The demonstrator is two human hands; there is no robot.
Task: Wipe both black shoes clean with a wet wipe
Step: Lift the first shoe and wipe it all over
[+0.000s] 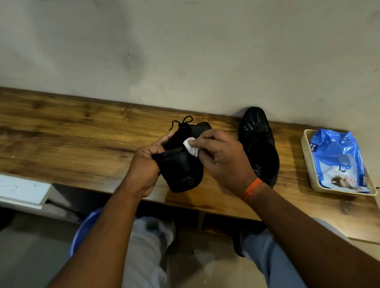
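Both hands are working at centre: my left hand [143,169] is gripping the laced shoe [182,165] steady while my right hand [223,159] is pinching the wipe [190,146] against it; the second shoe [260,141] is waiting at three o'clock on the tabletop [66,138].

Matt black leather shoe [182,168], glossy grained wood table [65,124], shiny blue plastic wipes pack [337,154]

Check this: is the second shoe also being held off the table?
No, the second shoe rests on the table untouched, while both hands work on the other shoe.
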